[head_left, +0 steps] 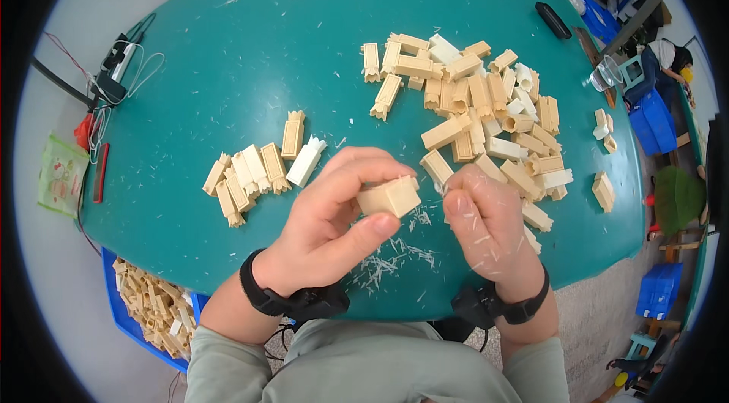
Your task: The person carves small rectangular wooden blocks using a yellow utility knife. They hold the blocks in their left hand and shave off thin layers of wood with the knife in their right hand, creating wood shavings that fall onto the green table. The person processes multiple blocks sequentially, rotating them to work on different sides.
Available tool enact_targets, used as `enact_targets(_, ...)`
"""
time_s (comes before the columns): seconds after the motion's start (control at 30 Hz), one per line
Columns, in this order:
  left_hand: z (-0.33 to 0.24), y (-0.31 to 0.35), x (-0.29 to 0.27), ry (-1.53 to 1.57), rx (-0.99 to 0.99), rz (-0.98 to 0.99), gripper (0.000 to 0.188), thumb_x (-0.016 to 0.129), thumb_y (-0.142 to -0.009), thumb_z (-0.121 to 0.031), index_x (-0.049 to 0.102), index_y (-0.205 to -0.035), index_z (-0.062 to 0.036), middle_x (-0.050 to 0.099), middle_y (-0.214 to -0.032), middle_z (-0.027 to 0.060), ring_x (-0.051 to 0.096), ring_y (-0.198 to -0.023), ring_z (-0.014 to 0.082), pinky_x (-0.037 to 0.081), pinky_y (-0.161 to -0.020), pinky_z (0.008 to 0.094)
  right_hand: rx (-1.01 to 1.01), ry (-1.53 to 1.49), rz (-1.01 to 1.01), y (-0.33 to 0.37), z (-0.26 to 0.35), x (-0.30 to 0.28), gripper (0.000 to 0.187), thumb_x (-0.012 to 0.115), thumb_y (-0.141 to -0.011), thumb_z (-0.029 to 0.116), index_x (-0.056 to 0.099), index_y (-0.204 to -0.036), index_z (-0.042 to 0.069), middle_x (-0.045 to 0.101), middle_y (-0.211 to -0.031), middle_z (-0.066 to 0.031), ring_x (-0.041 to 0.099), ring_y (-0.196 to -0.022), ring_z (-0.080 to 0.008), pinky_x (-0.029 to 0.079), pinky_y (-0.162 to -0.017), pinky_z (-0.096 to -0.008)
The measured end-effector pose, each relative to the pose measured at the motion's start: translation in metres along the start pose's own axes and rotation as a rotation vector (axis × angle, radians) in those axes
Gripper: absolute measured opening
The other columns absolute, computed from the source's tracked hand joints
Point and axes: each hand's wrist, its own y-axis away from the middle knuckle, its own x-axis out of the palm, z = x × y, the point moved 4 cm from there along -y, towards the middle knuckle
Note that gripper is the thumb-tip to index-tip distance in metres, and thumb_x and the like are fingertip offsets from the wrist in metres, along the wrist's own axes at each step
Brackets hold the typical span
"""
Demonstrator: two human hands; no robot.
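Held over the near middle of the table is a beige rectangular block (389, 196), hollow-looking castings of the same kind lying around. My left hand (315, 240) grips it between thumb and fingers, its smooth end turned toward the right. Close by on the right, my right hand (492, 228) is closed, fingers curled and thumb pressed against them. A small shiny bit shows at its fingertips, too little to name. Thin pale shavings (391, 262) stick to that hand and lie scattered on the table beneath both hands.
A large pile of beige and white blocks (478, 96) covers the right side of the green table (250, 46). A smaller group (258, 164) sits left. Blue bin (121, 312) full of blocks stands lower left. A clear cup (605, 74) and black case (553, 20) are far right.
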Motion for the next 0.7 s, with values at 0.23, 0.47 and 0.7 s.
enact_targets(0.23,0.007,0.003,-0.002,-0.202,0.145,-0.24,0.03,0.067,-0.071,0.004,0.054,-0.097,-0.0021,0.056,-0.101,0.0096,0.055,-0.084,0.0182,0.046,-0.072,0.0265,0.035,0.004,0.015,0.002,-0.001,0.007,0.026,0.056,-0.088,0.021,0.052,-0.073,0.001,0.049,-0.061,-0.0111,0.048,-0.052,-0.0254,0.039,-0.049,-0.0322)
enact_targets(0.47,-0.002,0.002,0.001,-0.534,0.22,-0.271,0.034,0.07,-0.064,0.005,0.055,-0.092,-0.0058,0.059,-0.092,0.0102,0.056,-0.078,0.0224,0.045,-0.064,0.0272,-0.032,0.075,0.004,0.001,-0.002,0.012,0.024,0.058,-0.086,0.02,0.051,-0.072,0.002,0.05,-0.061,-0.0112,0.05,-0.053,-0.0272,0.039,-0.048,-0.0341)
enact_targets(0.7,-0.006,0.003,0.001,-0.558,0.437,-0.211,0.036,0.073,-0.062,0.003,0.055,-0.092,-0.0061,0.06,-0.092,0.0097,0.055,-0.077,0.0211,0.044,-0.064,0.0288,0.057,0.243,-0.029,-0.001,-0.014,0.008,0.025,0.057,-0.087,0.022,0.049,-0.073,0.003,0.05,-0.059,-0.0108,0.05,-0.053,-0.0272,0.039,-0.048,-0.0343)
